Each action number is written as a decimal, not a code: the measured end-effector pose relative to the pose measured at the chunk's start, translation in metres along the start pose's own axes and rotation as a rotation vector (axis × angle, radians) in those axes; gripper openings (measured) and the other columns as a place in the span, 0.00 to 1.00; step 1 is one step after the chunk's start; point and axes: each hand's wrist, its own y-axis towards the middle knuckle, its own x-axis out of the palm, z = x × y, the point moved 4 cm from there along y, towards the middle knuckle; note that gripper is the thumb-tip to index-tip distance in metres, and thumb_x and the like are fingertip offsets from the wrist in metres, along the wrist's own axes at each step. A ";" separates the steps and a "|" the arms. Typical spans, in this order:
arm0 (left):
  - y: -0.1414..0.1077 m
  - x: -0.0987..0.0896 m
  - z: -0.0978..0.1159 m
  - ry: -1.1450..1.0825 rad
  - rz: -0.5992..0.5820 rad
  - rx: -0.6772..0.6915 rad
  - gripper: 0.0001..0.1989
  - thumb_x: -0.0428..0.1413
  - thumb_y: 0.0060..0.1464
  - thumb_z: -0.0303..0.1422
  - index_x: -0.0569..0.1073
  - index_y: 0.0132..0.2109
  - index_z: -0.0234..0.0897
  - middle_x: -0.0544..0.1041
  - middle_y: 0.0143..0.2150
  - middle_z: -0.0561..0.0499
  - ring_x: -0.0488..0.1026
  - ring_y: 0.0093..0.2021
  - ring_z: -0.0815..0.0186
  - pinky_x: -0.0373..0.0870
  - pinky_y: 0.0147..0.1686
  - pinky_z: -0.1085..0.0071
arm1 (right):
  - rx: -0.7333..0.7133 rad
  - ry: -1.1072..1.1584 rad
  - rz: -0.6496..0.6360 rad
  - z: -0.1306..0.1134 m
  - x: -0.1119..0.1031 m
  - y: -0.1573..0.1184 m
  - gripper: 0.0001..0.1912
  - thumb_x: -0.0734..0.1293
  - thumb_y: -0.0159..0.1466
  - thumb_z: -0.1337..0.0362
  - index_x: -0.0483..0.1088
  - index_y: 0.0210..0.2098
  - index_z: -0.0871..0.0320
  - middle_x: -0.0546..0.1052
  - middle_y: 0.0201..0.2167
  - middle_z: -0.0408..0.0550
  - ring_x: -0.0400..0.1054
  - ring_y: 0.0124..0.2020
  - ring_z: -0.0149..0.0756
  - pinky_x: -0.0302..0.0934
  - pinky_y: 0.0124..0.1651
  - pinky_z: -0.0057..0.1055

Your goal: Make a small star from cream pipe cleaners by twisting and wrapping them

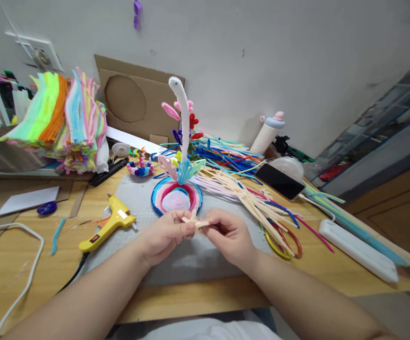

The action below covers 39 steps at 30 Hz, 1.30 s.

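Hands (163, 237) w/ pinched beige pc (194, 220), mat (176, 274) below

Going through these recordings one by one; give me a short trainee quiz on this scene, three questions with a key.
1. What colour is the glue gun?
2. True or false: the left hand and right hand both have fingers on the beige piece.
3. Which lies nearest the power strip: A) glue gun, B) phone, C) cardboard?

Key: 1. Yellow. 2. True. 3. B.

A black-screened phone (279, 181) lies between a white power strip (359, 251) and a blue-lidded bottle (266, 135).
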 end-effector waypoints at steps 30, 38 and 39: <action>0.001 -0.005 0.006 0.033 0.171 0.064 0.10 0.61 0.47 0.33 0.71 0.25 0.32 0.70 0.23 0.54 0.64 0.25 0.73 0.60 0.28 0.77 | 0.648 0.540 -0.184 0.017 0.002 0.005 0.11 0.70 0.54 0.62 0.63 0.27 0.59 0.60 0.16 0.34 0.43 0.14 0.20 0.34 0.17 0.20; 0.002 -0.004 0.002 -0.084 0.190 0.059 0.07 0.61 0.48 0.31 0.73 0.29 0.32 0.73 0.26 0.53 0.68 0.27 0.74 0.64 0.30 0.79 | 0.247 0.091 0.012 0.013 0.007 -0.001 0.07 0.68 0.56 0.63 0.65 0.28 0.58 0.69 0.24 0.41 0.60 0.23 0.26 0.54 0.25 0.24; 0.002 -0.003 0.001 -0.088 0.202 0.068 0.07 0.61 0.48 0.32 0.73 0.29 0.32 0.73 0.26 0.53 0.68 0.28 0.74 0.64 0.30 0.78 | 0.206 0.032 0.011 0.013 0.008 -0.003 0.06 0.67 0.58 0.63 0.65 0.29 0.58 0.70 0.25 0.42 0.62 0.24 0.27 0.56 0.27 0.25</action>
